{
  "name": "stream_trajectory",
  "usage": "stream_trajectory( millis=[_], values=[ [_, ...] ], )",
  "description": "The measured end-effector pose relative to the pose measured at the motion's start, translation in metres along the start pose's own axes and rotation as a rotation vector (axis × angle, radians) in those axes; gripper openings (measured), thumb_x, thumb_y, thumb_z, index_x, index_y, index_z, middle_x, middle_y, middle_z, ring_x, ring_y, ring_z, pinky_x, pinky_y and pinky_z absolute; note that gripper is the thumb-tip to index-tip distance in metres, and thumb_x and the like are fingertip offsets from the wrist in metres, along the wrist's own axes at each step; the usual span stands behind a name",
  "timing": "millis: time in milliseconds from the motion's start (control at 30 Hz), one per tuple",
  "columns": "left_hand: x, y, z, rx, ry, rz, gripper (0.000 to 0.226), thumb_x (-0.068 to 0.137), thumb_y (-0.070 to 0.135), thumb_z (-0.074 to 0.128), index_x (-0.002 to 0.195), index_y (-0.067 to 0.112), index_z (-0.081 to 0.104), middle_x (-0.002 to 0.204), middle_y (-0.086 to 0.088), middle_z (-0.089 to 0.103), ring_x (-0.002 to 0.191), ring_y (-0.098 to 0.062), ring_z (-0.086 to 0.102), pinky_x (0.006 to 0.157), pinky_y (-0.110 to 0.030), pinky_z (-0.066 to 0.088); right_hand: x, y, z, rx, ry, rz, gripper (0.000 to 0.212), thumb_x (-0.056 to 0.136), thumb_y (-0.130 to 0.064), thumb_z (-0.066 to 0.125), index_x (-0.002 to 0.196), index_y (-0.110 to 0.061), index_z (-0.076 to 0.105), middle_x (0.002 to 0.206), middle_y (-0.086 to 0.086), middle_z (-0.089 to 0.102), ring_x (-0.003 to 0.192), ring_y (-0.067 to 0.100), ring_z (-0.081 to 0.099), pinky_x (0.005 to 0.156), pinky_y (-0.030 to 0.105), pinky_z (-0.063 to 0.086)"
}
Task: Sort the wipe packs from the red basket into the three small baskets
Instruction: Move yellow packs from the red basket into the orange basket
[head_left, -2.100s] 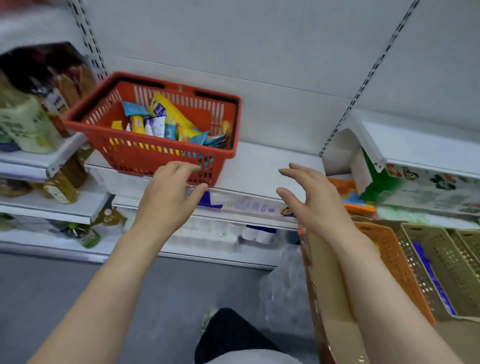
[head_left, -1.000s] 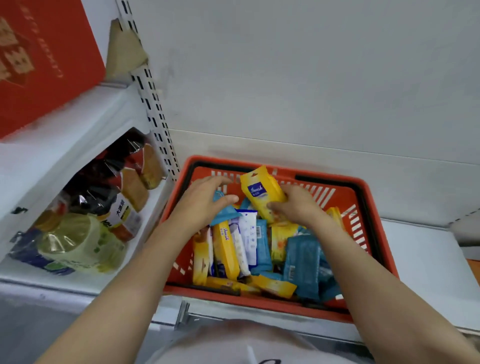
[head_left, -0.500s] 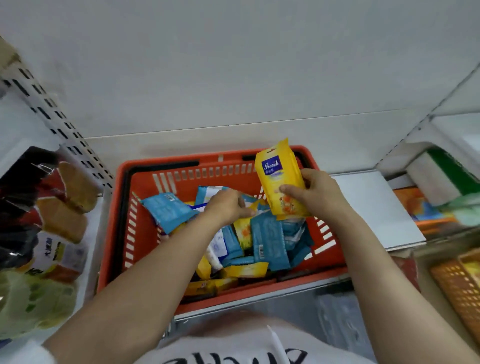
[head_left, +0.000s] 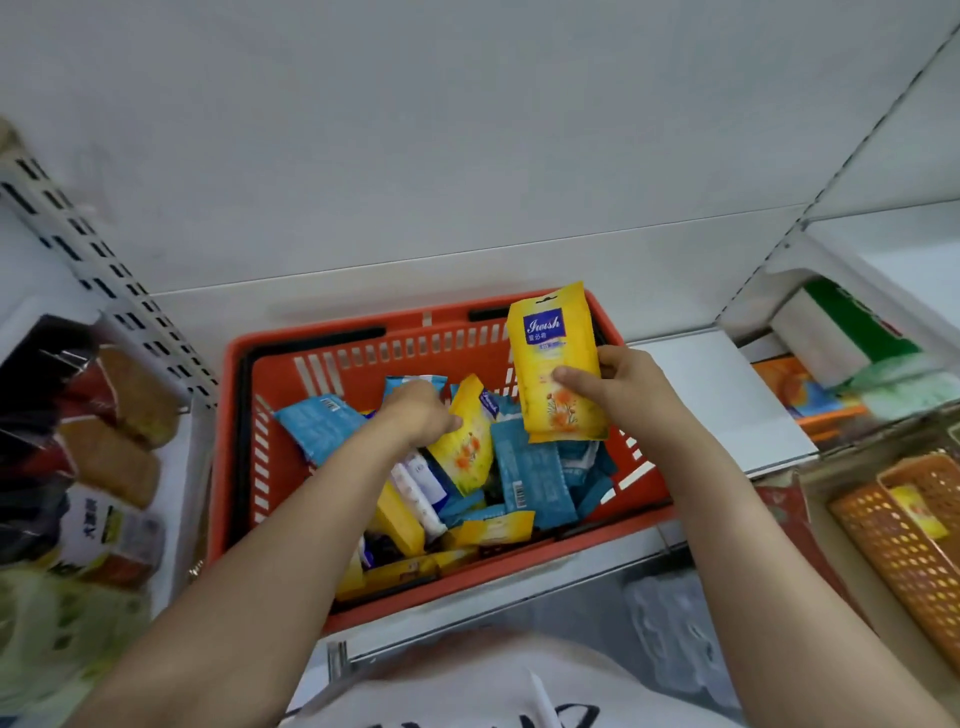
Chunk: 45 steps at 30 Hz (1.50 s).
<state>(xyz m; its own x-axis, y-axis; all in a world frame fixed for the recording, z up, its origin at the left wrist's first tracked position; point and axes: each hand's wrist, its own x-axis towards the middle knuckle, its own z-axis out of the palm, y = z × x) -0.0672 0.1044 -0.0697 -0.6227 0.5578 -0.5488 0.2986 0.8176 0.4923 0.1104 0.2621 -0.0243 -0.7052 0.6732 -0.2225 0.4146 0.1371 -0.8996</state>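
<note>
The red basket (head_left: 244, 415) stands on a white shelf and holds several yellow, blue and white wipe packs. My right hand (head_left: 618, 395) grips a yellow wipe pack (head_left: 553, 358) upright above the basket's right side. My left hand (head_left: 418, 413) is down in the basket and holds a second yellow pack (head_left: 465, 449) by its upper edge, lifting it out of the pile. Blue packs (head_left: 530, 478) lie under and beside it. An orange small basket (head_left: 883, 551) sits at the lower right with a yellow pack (head_left: 917, 512) in it.
Bottles and packaged goods (head_left: 104, 441) fill the shelf to the left. White shelf surface (head_left: 711, 400) runs right of the red basket. Boxed goods (head_left: 852, 358) sit on the right shelf. A perforated upright (head_left: 104, 280) stands at the left.
My right hand has raised its yellow pack slightly. My left hand has taken hold of a second yellow pack in the basket. The view has shifted so the orange basket shows more at the right.
</note>
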Motion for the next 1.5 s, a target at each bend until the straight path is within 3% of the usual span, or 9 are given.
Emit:
stream_trajectory(
  millis=[200, 400, 500, 733, 833, 967, 1167, 1367, 1500],
  values=[
    [-0.035, -0.022, -0.02, -0.651, 0.239, 0.169, 0.021, 0.096, 0.02, 0.062, 0.079, 0.012, 0.053, 0.074, -0.006, 0.049, 0.067, -0.021, 0.048, 0.058, -0.031, 0.043, -0.01, -0.007, 0.036, 0.437, -0.127, 0.163, 0.032, 0.091, -0.026, 0.069, 0.117, -0.009, 0.066, 0.105, 0.01, 0.075, 0.095, 0.029, 0.073, 0.084, 0.044, 0.057],
    [-0.061, -0.037, -0.013, -0.909, 0.549, 0.315, 0.023, 0.093, 0.02, 0.064, 0.073, 0.024, 0.053, 0.081, 0.002, 0.054, 0.075, -0.013, 0.051, 0.061, -0.03, 0.05, -0.03, -0.025, 0.066, 0.74, -0.317, 0.221, 0.038, 0.085, -0.031, 0.069, 0.119, -0.015, 0.068, 0.12, 0.012, 0.07, 0.104, 0.027, 0.07, 0.077, 0.038, 0.059],
    [-0.07, -0.041, -0.008, -1.011, 0.52, 0.345, 0.018, 0.093, 0.02, 0.065, 0.078, 0.022, 0.055, 0.09, -0.007, 0.059, 0.085, -0.022, 0.057, 0.074, -0.05, 0.054, -0.044, -0.029, 0.075, 0.782, -0.362, 0.177, 0.02, 0.092, -0.032, 0.063, 0.103, -0.025, 0.078, 0.116, 0.007, 0.072, 0.103, 0.022, 0.071, 0.078, 0.036, 0.059],
    [-0.089, -0.042, -0.013, -1.221, 0.188, 0.356, 0.054, 0.083, 0.023, 0.077, 0.129, 0.024, 0.049, 0.093, 0.003, 0.076, 0.088, -0.017, 0.073, 0.072, -0.035, 0.058, -0.08, -0.027, 0.057, 0.686, -0.311, 0.098, 0.044, 0.091, -0.023, 0.059, 0.131, -0.005, 0.058, 0.127, 0.019, 0.065, 0.11, 0.032, 0.066, 0.094, 0.046, 0.055],
    [-0.102, -0.034, -0.022, -1.185, 0.172, 0.409, 0.07, 0.078, 0.041, 0.078, 0.139, 0.03, 0.047, 0.116, 0.001, 0.071, 0.098, -0.015, 0.071, 0.072, -0.032, 0.058, -0.099, -0.023, 0.031, 0.601, -0.351, 0.037, 0.035, 0.086, -0.017, 0.066, 0.12, -0.004, 0.064, 0.112, 0.015, 0.072, 0.093, 0.026, 0.073, 0.078, 0.037, 0.06],
    [-0.127, -0.004, -0.014, -0.961, 0.205, 0.506, 0.046, 0.077, 0.03, 0.081, 0.12, 0.032, 0.065, 0.127, -0.001, 0.065, 0.116, -0.028, 0.063, 0.099, -0.051, 0.05, -0.121, -0.014, -0.008, 0.575, -0.298, -0.007, 0.03, 0.08, -0.022, 0.071, 0.106, -0.007, 0.073, 0.107, 0.017, 0.073, 0.087, 0.027, 0.073, 0.073, 0.037, 0.06],
    [-0.167, 0.063, 0.051, -0.721, 0.01, 0.558, 0.029, 0.072, 0.01, 0.083, 0.097, 0.021, 0.073, 0.092, 0.002, 0.077, 0.075, -0.01, 0.07, 0.069, -0.03, 0.058, -0.175, 0.033, -0.096, 0.494, -0.176, -0.074, 0.022, 0.079, -0.022, 0.075, 0.097, -0.011, 0.078, 0.098, 0.014, 0.075, 0.081, 0.023, 0.074, 0.068, 0.033, 0.06],
    [-0.217, 0.157, 0.168, -0.365, -0.174, 0.567, 0.027, 0.069, 0.027, 0.087, 0.091, 0.015, 0.077, 0.086, -0.003, 0.076, 0.072, -0.009, 0.063, 0.07, -0.026, 0.049, -0.264, 0.114, -0.222, 0.417, -0.074, -0.021, 0.031, 0.07, -0.03, 0.08, 0.095, -0.012, 0.078, 0.099, 0.016, 0.075, 0.078, 0.022, 0.074, 0.067, 0.032, 0.06],
    [-0.251, 0.218, 0.269, -0.553, -0.285, 0.528, 0.025, 0.074, 0.01, 0.082, 0.096, 0.009, 0.072, 0.086, -0.003, 0.077, 0.073, -0.012, 0.069, 0.066, -0.024, 0.056, -0.318, 0.17, -0.293, 0.427, 0.033, 0.028, 0.022, 0.075, -0.025, 0.08, 0.093, -0.013, 0.077, 0.093, 0.011, 0.076, 0.073, 0.019, 0.073, 0.066, 0.03, 0.06]
  ],
)
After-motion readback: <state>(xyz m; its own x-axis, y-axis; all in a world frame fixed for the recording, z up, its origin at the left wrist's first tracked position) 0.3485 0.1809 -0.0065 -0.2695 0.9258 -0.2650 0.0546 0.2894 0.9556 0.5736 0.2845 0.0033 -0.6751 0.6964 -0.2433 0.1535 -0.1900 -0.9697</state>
